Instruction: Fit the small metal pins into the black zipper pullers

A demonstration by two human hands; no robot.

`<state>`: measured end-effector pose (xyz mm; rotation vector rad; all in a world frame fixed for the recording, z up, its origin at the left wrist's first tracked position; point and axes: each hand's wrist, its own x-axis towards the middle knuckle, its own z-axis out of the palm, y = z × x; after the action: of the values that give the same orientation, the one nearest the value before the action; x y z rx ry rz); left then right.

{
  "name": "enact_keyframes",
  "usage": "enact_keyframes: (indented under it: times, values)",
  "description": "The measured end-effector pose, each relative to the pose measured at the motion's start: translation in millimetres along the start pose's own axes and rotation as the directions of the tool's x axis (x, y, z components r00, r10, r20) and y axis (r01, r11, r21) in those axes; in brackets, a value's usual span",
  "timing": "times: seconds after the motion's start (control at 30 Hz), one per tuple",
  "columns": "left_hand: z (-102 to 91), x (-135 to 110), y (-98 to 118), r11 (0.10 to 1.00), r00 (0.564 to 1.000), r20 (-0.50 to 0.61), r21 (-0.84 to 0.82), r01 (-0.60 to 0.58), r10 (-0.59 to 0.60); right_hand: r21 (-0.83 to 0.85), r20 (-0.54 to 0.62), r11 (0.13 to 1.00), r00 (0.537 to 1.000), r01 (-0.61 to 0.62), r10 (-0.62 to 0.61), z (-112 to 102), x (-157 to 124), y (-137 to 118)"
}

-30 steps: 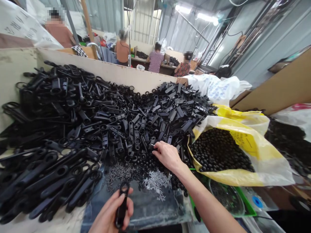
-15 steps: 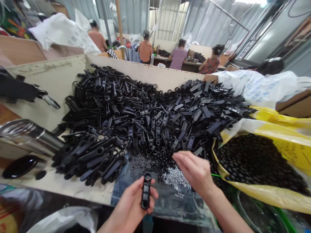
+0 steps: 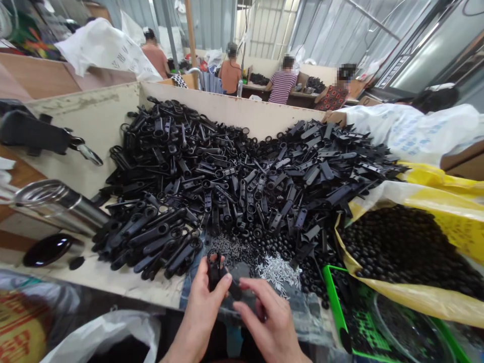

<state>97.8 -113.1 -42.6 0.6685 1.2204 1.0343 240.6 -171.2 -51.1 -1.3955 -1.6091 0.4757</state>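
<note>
In the head view, the left hand point(image 3: 204, 300) holds a black plastic part point(image 3: 235, 289), its thumb pressing over it and its fingers closed around the far, ringed end. The near end of the part comes out to the right of this thumb. The right hand point(image 3: 273, 317) is bent, with thumb and forefinger a little apart just beside this near end; whether they grip it, I cannot tell. The silver pins point(image 3: 279, 275) lie on the table, beyond the right hand.
</note>
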Motion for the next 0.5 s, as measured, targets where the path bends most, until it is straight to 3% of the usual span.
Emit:
enact_keyframes:
  times: [0.1,0.27,0.5]
  values:
    - [2.3,-2.3,-0.9,1.0,0.999,0.025,-0.003,0.029,-0.029,0.054,0.008,0.997,0.998,-0.057,0.056,-0.6,2.3,-2.7]
    - [-2.6,-7.4,6.0,0.925,0.962,0.125,-0.268,0.268,-0.242,0.124,-0.063,0.973,0.977,-0.193,0.202,-0.5,3.4,-5.6]
    - [1.4,-16.6,12.2,0.815,0.919,0.177,-0.425,0.394,-0.352,0.151,-0.026,0.974,0.985,-0.166,0.171,13.0,3.5,-16.4]
